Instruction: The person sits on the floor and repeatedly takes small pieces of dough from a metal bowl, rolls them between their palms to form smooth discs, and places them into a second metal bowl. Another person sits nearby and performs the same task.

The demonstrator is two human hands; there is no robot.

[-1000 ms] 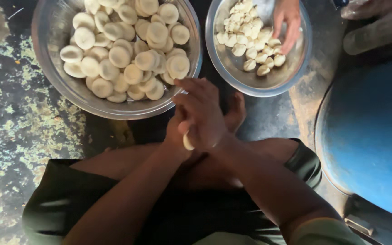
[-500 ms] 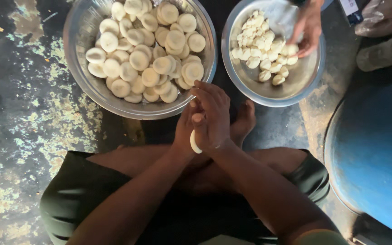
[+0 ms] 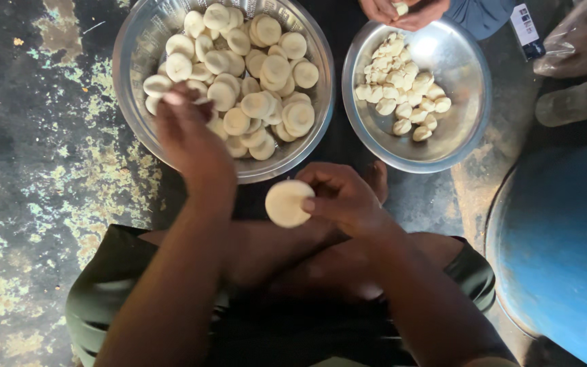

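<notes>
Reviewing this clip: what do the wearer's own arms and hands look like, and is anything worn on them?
Both arms are bare along all that shows, with no sleeves in view. The left hand and the right hand wear no gloves, and no rings, watch or bands can be seen on the fingers or wrists. The left hand is slightly motion-blurred, so fine detail there is hard to tell.

Dim overall, glare on the smaller steel bowl [image 3: 467, 81], left hand [image 3: 188, 139] motion-blurred (edges soft).

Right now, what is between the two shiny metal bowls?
In the head view, only a narrow strip of dark floor separates the large metal bowl of flat dough discs from the smaller metal bowl of dough lumps; nothing lies there.
</notes>
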